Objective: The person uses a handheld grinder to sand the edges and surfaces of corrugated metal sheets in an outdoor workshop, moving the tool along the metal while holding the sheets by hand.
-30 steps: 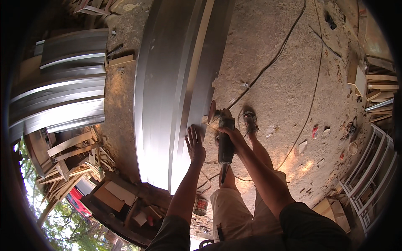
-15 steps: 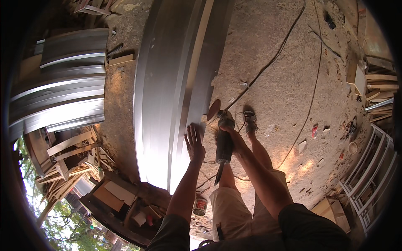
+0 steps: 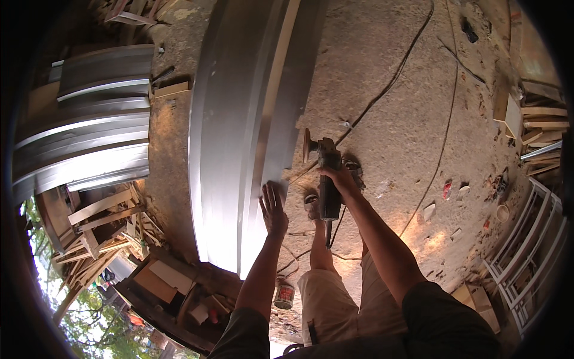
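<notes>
A long grey metal sheet (image 3: 230,119) with lengthwise folds stretches away from me, its right edge notched close to my hands. Flat on its near right part rests my left hand (image 3: 274,208), fingers stretched out. My right hand (image 3: 341,182) is wrapped round the dark body of an angle grinder (image 3: 329,194). The grinder's disc (image 3: 308,145) stands edge-on just right of the sheet's edge, apart from it. From the tool's rear end a cord runs down near my legs.
A dark cable (image 3: 388,84) crosses the dirt floor on the right. More metal sheets (image 3: 107,125) are stacked at left, above scrap wood (image 3: 110,233). A can (image 3: 284,296) stands near my feet. A white metal frame (image 3: 526,257) leans at right.
The grinder has moved slightly right and upward, and its disc has turned from slanted to nearly edge-on. My left hand stays on the sheet, shifted slightly. My left foot now shows.
</notes>
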Available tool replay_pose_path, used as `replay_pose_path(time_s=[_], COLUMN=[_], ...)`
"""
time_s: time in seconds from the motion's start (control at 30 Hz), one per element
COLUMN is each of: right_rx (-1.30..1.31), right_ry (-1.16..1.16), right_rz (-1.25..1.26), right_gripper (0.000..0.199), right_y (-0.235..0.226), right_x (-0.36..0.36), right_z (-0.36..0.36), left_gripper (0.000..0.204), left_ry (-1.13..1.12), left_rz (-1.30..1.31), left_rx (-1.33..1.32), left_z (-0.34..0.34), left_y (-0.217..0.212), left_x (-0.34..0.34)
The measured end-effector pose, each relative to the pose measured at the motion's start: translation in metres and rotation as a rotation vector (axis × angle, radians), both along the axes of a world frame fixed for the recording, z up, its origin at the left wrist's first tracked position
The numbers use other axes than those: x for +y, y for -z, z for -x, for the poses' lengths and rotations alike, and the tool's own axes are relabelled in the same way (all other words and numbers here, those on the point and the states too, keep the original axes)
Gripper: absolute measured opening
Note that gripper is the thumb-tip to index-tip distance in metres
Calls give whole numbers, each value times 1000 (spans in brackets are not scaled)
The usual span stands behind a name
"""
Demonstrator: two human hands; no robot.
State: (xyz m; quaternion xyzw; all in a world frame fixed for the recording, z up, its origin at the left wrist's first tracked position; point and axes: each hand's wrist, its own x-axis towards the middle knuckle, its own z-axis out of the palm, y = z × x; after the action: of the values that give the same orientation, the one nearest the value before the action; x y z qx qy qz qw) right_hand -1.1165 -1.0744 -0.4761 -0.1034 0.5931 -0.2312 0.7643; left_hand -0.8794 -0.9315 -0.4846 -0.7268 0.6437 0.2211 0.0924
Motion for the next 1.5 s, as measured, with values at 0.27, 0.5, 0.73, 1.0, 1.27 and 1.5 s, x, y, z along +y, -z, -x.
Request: replay_pose_path(time_s=[0.27,0.5,0.73,1.0,1.27,1.5], right_rx=[53,84,26,-54,-76,-17], right_ry=[-161,-100,-2,144,206,206], right_rz=[102,53,-156,-194,-179,-142], right_gripper=[33,34,38,44,44,46], right_y=[16,19,-12,-43,-50,-64], right_x=[-26,-15,-24,-79,-122,-130], right_z=[9,19,47,59,43,30], left_gripper=[94,99,114,107,89,86], left_ry=[33,48,31,50,22,47], left_rz=[-64,-52,-112,80,358,264], left_rx=[-74,-103,-162,-11,265,299], left_z=[1,2,18,49,53,46], left_y=[-1,-6,-16,1,22,-5], left_x=[1,-1,-32,-182,-208,-206])
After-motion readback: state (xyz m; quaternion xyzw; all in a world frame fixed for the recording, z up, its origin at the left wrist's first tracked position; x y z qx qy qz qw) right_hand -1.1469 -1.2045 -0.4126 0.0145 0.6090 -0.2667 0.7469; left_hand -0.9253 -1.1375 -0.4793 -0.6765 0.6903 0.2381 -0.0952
